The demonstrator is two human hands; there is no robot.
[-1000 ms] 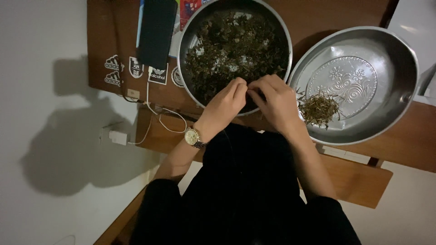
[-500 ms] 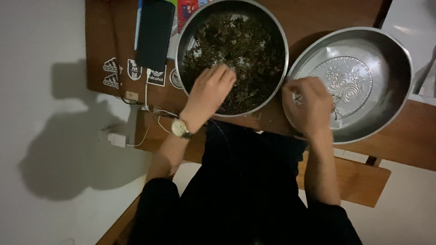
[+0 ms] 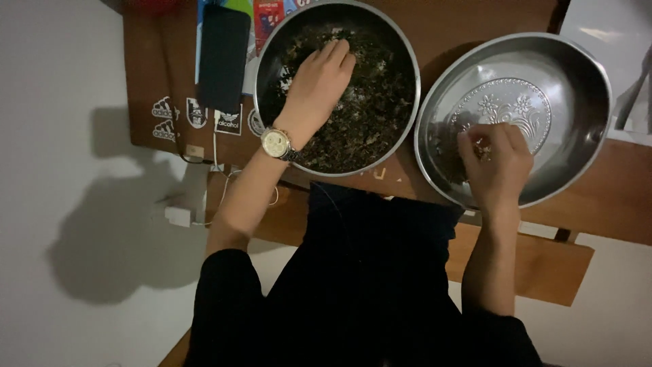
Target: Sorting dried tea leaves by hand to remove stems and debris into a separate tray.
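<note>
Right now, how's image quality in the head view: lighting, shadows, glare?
Head view: dim and warm overall; hard shadow of the person on the white floor at left; mild glare on the embossed steel pan; the bowl of dark leaves is underexposed; the right hand is slightly soft, the left hand sharper.

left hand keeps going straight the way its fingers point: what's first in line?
Probably the dark dried leaves its fingers already reach into, then the far wall of the round metal bowl. The left hand points up-right; height above the leaves is unclear.
</note>
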